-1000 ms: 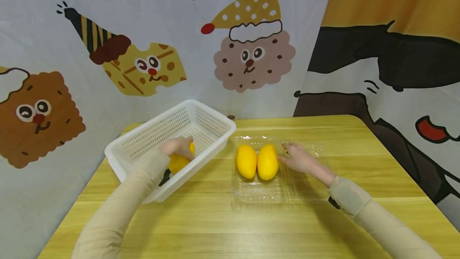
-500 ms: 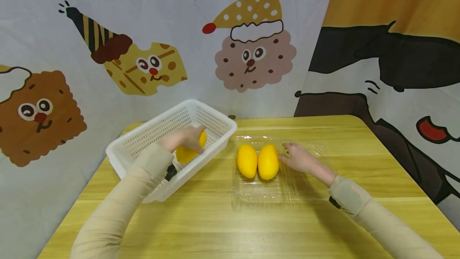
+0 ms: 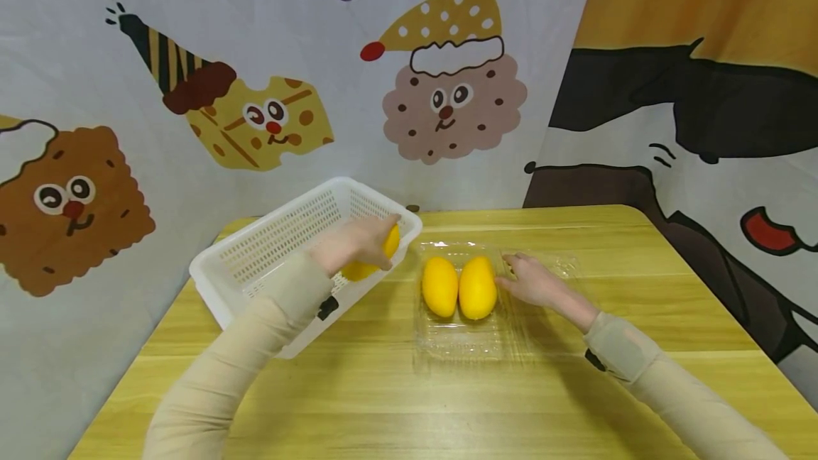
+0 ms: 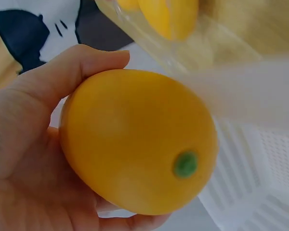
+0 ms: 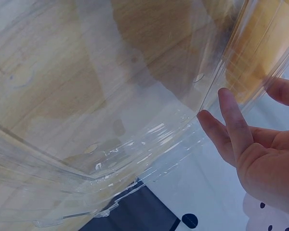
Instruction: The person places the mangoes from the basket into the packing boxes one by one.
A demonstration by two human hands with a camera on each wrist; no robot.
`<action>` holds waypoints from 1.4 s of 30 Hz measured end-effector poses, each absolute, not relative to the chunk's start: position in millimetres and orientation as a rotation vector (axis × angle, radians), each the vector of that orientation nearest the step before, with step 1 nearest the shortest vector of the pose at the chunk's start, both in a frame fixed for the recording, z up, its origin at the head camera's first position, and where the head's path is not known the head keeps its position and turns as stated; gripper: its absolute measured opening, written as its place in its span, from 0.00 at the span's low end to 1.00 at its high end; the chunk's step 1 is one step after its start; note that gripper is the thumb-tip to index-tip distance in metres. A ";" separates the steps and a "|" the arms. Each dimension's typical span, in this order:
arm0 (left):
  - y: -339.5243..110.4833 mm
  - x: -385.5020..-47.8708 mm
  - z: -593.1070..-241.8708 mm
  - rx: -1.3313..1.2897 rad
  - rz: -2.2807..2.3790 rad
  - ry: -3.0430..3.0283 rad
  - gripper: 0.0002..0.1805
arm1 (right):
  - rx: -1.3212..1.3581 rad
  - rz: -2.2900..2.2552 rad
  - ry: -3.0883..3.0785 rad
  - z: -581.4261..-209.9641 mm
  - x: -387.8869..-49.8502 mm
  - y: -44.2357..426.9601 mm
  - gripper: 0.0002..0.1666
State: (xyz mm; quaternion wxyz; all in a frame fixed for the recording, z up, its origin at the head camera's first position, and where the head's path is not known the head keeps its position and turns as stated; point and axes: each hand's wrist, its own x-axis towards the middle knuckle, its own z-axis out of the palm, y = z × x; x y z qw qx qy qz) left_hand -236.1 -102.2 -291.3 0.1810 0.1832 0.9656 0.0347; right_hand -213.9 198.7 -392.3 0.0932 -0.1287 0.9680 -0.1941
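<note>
Green-tipped yellow fruit point(image 4: 130, 137), white basket point(image 3: 281, 236), clear container point(image 3: 456, 339), wood-grained table point(image 3: 358, 403)

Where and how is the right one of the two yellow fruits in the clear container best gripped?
Probably from above, across the near end of the right yellow fruit: that rounded end curves away from the left yellow fruit, leaving finger room, while their middles have hardly any gap.

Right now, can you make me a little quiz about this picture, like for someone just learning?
1. How many yellow fruits lie side by side in the clear container?
2. True or false: the right hand is holding a fruit.
3. What colour is the spot on the held fruit in the left hand? A red, B green, C blue.

Key: 1. Two. 2. False. 3. B, green.
</note>
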 end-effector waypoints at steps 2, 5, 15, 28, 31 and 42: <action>-93.5 -231.9 -292.4 0.562 0.092 2.729 0.53 | -0.385 -0.580 2.873 -392.9 -214.0 198.6 0.37; -80.7 -225.3 -296.0 0.629 0.073 2.730 0.54 | -0.392 -0.577 2.876 -393.8 -214.3 198.1 0.37; -44.4 -204.5 -318.8 0.823 0.030 2.684 0.54 | -0.411 -0.579 2.881 -393.7 -214.0 197.8 0.36; -14.0 -179.3 -358.7 1.185 -0.086 2.660 0.48 | -0.397 -0.583 2.873 -394.9 -213.7 198.1 0.36; -12.3 -177.3 -369.2 1.274 -0.042 2.656 0.45 | -0.399 -0.590 2.876 -395.6 -213.8 198.5 0.36; -19.9 -179.1 -387.8 1.436 0.115 2.691 0.41 | -0.400 -0.606 2.874 -394.7 -213.8 198.7 0.36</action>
